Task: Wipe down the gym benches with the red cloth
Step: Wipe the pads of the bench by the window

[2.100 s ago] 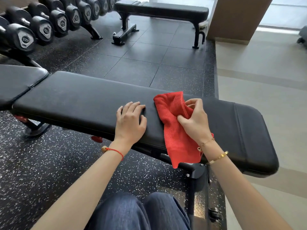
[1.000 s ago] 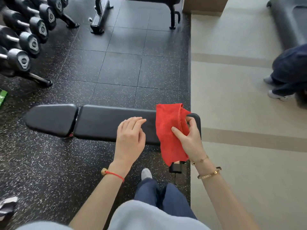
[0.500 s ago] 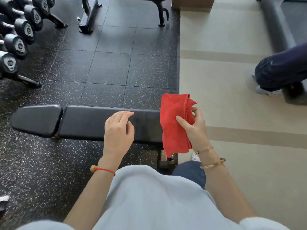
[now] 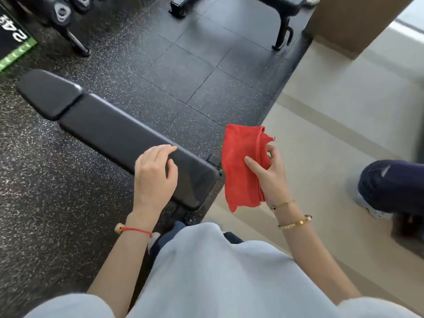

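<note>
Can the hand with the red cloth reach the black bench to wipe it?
Probably yes. The right hand holds the red cloth in the air just past the near bench end, with nothing between them. The left hand is over that end, leaving the long pad bare.

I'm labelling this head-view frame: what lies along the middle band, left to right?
Bench → left hand → red cloth → right hand → another person's leg.

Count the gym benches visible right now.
2. The near bench runs diagonally under the left hand; the far bench sits at the top edge, mostly cropped. Others may lie outside the view.
</note>
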Tool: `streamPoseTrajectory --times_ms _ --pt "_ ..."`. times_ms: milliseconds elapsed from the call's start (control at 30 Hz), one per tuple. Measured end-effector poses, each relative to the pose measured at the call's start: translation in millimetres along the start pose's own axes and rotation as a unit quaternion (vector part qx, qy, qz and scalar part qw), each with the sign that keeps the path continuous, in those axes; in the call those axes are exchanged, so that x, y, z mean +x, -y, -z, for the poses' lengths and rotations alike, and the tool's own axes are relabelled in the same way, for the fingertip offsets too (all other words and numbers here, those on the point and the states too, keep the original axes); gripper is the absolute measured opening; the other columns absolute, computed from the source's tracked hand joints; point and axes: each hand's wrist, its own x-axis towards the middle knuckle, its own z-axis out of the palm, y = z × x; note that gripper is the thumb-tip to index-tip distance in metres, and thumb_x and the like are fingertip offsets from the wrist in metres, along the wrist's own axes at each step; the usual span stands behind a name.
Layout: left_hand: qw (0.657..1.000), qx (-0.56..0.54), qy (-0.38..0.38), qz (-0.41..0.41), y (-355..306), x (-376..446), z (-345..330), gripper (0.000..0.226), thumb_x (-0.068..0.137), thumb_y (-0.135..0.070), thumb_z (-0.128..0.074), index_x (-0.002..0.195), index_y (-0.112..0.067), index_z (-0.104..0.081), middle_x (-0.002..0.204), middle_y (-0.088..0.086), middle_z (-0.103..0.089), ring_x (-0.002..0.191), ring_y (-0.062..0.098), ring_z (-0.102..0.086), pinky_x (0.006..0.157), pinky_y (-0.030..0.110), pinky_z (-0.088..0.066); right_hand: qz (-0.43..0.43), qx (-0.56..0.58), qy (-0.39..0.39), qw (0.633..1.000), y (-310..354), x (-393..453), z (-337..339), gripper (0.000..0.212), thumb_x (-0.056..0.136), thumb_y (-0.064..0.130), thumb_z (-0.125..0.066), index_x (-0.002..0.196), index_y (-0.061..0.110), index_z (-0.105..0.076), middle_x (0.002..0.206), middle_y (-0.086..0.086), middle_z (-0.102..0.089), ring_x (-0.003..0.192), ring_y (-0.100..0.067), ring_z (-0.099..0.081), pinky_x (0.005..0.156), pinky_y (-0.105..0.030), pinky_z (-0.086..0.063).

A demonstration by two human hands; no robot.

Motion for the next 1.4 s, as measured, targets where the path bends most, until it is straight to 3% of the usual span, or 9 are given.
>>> streamPoseTrajectory --times_ms 333,500,800,1000,1267,1400 --pt "1.0 0.012 -0.013 0.011 -53 31 -41 0.033 0.091 -0.01 -0.053 0.121 -0.019 -0.062 0.123 -0.002 -0.064 0.117 0.019 -0.055 0.105 0.037 -0.038 0.021 0.021 0.003 1.0 15 63 56 0.033 0.087 0.001 -0.067 0.115 0.008 -0.05 0.106 -0.007 -0.065 0.099 -0.022 -0.062 0.097 -0.054 -0.049" --pt "1.0 -0.003 -0.006 0.012 -72 83 -71 0.034 0.091 -0.01 -0.053 0.122 -0.019 -0.062 0.124 -0.003 -0.063 0.118 0.018 -0.055 0.103 0.035 -0.037 0.027 0.034 -0.005 0.999 23 118 71 0.034 0.086 -0.002 -0.066 0.114 0.007 -0.05 0.112 -0.018 -0.061 0.101 -0.027 -0.059 0.099 -0.057 -0.046" --pt "1.0 -0.023 -0.007 -0.002 -108 263 -117 0.032 0.093 -0.01 -0.052 0.123 -0.014 -0.063 0.127 0.002 -0.063 0.121 0.021 -0.055 0.108 0.042 -0.039 0.03 0.036 -0.004 0.999 96 281 79 0.029 0.086 0.0 -0.067 0.103 0.018 -0.052 0.098 -0.003 -0.065 0.087 -0.013 -0.063 0.085 -0.035 -0.053" --pt "1.0 -0.015 -0.009 -0.014 -127 388 -135 0.032 0.093 -0.011 -0.053 0.124 -0.015 -0.063 0.128 0.001 -0.063 0.122 0.02 -0.054 0.111 0.043 -0.037 0.052 0.03 -0.013 0.998 147 391 71 0.033 0.085 0.001 -0.069 0.112 0.009 -0.051 0.107 -0.008 -0.063 0.097 -0.02 -0.06 0.096 -0.05 -0.05" --pt "1.0 0.002 0.003 -0.027 -143 520 -165 0.032 0.093 -0.011 -0.052 0.123 -0.015 -0.063 0.127 0.001 -0.063 0.123 0.02 -0.054 0.11 0.043 -0.038 0.022 0.05 -0.025 0.998 185 516 60 0.041 0.085 0.007 -0.07 0.12 0.004 -0.049 0.117 -0.018 -0.064 0.11 -0.036 -0.062 0.098 -0.057 -0.048" --pt "1.0 0.0 0.002 -0.026 -151 592 -190 0.032 0.093 -0.011 -0.052 0.122 -0.016 -0.063 0.126 0.0 -0.063 0.122 0.02 -0.054 0.109 0.043 -0.039 0.018 0.054 -0.027 0.998 205 588 56 0.04 0.085 0.008 -0.072 0.118 0.008 -0.051 0.118 -0.018 -0.064 0.111 -0.036 -0.062 0.098 -0.056 -0.048"
